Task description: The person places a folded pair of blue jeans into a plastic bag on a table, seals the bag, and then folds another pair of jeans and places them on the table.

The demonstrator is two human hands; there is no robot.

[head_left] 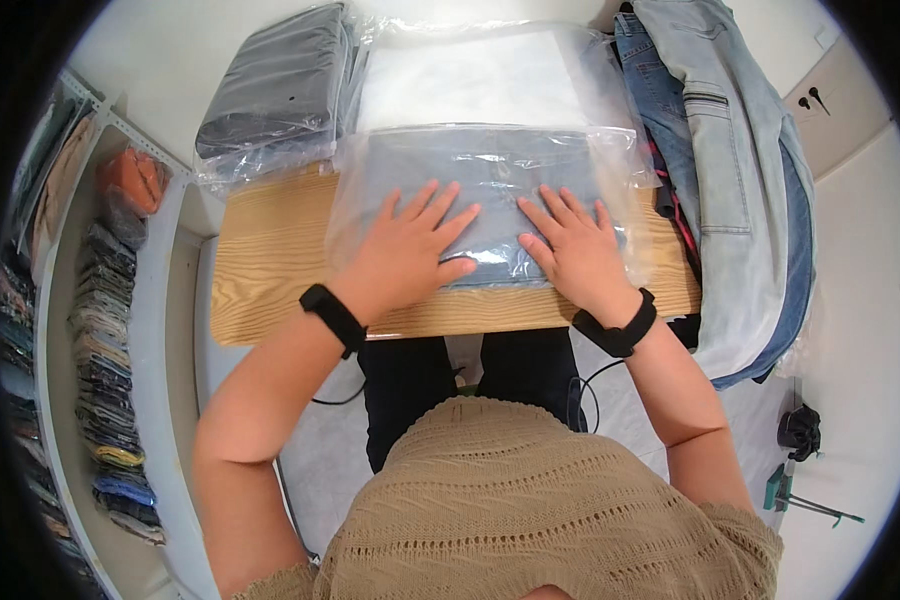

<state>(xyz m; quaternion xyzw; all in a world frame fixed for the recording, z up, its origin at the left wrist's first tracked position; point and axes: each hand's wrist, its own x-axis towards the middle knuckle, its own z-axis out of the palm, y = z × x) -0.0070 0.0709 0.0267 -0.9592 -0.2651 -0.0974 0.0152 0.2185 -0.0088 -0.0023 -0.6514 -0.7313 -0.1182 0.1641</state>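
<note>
Folded light-blue denim in a clear plastic bag (490, 165) lies near the front of the wooden table (270, 270). My left hand (417, 245) rests flat on the left part of the bag, fingers spread. On its right part lies my right hand (580, 245), also flat with fingers apart. Neither hand grips anything. Each wrist wears a black band. Behind the denim, a clear bag with a white sheet or panel (470, 80) lies on the table; the front bag meets or overlaps its near edge.
Bagged dark grey garments (280, 85) are stacked at the table's back left. Loose jeans (735, 170) hang over its right side. A shelf (160, 330) on the left holds many folded garments and an orange bundle (132, 180). A black cable (592, 395) hangs below the table.
</note>
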